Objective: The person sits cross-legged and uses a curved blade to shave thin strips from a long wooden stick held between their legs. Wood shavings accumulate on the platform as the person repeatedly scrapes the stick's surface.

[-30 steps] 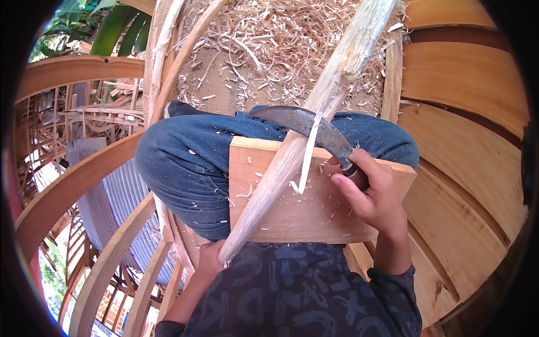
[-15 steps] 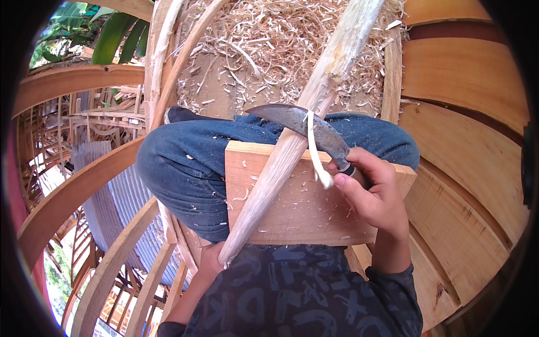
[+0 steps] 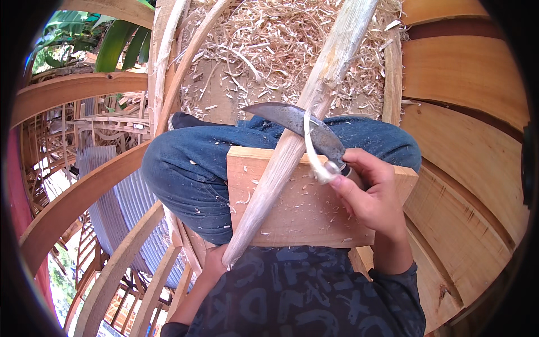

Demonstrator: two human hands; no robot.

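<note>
My right hand [image 3: 375,194] grips the short handle of a curved, dark-bladed knife [image 3: 323,137]. The blade lies across a long pale wooden pole [image 3: 275,168], its tip reaching past the pole's left side. From the blade a thin curled wood shaving [image 3: 310,147] hangs down to my right thumb. The pole slants from far right to near left over a flat wooden board [image 3: 314,216] on my lap. My left hand [image 3: 214,263] is closed round the pole's near end, with most of its fingers hidden beneath.
Wood shavings [image 3: 269,50] cover the planks beyond my crossed legs. Curved wooden ribs [image 3: 84,194] rise on the left, with corrugated sheets [image 3: 120,196] past them. A wall of broad planks [image 3: 460,146] curves up on the right.
The knife and right hand have shifted very slightly toward the left, and the shaving's lower end has curled up closer to the thumb. The left hand still holds the pole's end.
</note>
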